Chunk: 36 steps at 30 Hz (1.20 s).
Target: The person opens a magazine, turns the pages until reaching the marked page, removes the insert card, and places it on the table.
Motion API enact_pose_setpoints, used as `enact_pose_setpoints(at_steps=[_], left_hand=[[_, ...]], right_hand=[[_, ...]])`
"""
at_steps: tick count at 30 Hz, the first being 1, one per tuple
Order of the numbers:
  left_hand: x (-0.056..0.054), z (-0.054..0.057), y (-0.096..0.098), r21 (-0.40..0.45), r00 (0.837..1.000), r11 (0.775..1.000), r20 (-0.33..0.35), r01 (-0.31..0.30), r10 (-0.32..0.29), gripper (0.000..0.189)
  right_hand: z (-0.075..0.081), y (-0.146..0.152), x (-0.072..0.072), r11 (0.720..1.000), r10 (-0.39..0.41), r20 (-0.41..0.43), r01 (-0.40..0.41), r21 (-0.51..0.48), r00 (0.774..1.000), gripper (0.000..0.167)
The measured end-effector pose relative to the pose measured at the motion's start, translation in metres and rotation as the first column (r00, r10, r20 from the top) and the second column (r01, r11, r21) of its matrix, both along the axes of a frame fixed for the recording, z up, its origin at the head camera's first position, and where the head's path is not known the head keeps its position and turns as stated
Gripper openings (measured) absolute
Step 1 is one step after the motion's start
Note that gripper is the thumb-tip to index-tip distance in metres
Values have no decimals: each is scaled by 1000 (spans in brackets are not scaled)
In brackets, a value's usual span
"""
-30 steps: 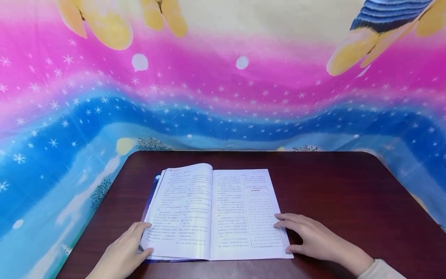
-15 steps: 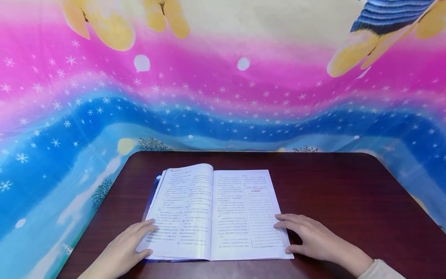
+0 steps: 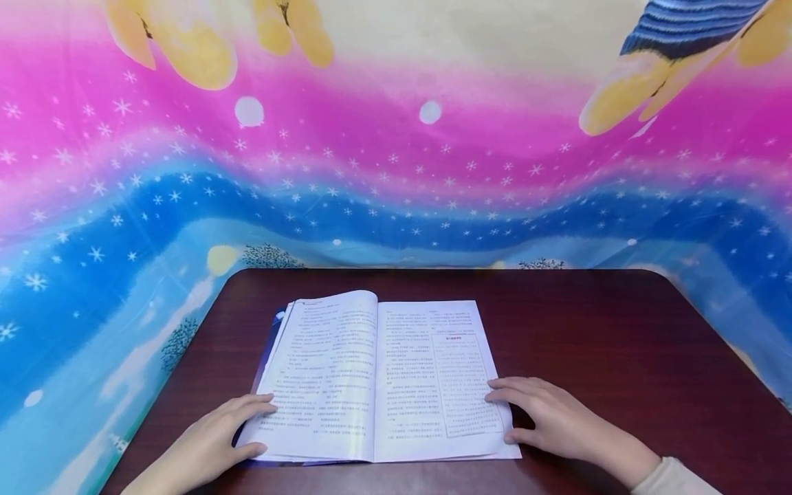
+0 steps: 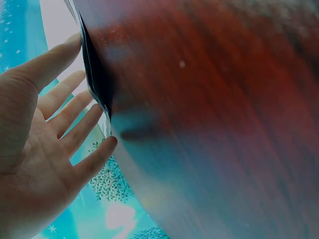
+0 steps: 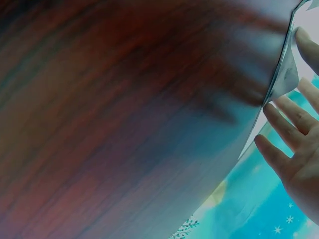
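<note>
An open magazine lies on the dark wooden table, its pages printed with small text. The left pages arch up near the spine, and a dark blue cover peeks out along that side. My left hand rests at the left edge, fingertips on the page and thumb near the lower corner. At the opposite edge my right hand has its fingers spread on the margin. Its thumb touches the lower right corner, where the top page stands slightly lifted off the sheets beneath. In the right wrist view that page corner curls up beside the fingers.
The dark reddish wooden table has rounded far corners and reaches past the magazine on both sides. Behind it hangs a pink and blue cloth patterned with snowflakes. A light sleeve covers the right forearm.
My right thumb has shifted slightly inward, and the lower right page corner has lifted. The left fingers slid a little onto the page, then the hand drew slightly outward with its lower page edge.
</note>
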<state>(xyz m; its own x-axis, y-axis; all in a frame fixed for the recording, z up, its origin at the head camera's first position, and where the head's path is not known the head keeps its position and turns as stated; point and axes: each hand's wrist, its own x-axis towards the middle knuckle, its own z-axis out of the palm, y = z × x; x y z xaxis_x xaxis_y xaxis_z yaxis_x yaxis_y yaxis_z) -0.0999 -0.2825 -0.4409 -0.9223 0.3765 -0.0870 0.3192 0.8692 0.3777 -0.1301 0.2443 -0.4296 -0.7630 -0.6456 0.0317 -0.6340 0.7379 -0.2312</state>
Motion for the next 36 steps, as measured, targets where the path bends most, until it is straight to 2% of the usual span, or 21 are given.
enact_pose_setpoints(at_steps=[5,9,13,28,36], left_hand=[[-1,0,1,-32,1000,999,1,-5,5,52],[-1,-1,-1,-39,1000,999,-2,1,-1,54],[0,-2,-2,-39,1000,999,-1,10,-10,56],[-1,-1,0,-30,1000,999,7,22,-22,55],[0,0,0,-27,1000,1000,3,10,-9,56]], right_hand=[[0,0,-3,999,14,-73,-16,-34,997,49],[1,-2,-6,996,35,-164,-48,-78,986,47],[4,-5,-8,992,39,-207,-63,-111,978,44],[22,-18,-20,980,-26,-201,-15,-199,979,41],[28,-29,-29,958,-18,-248,-55,-281,969,45]])
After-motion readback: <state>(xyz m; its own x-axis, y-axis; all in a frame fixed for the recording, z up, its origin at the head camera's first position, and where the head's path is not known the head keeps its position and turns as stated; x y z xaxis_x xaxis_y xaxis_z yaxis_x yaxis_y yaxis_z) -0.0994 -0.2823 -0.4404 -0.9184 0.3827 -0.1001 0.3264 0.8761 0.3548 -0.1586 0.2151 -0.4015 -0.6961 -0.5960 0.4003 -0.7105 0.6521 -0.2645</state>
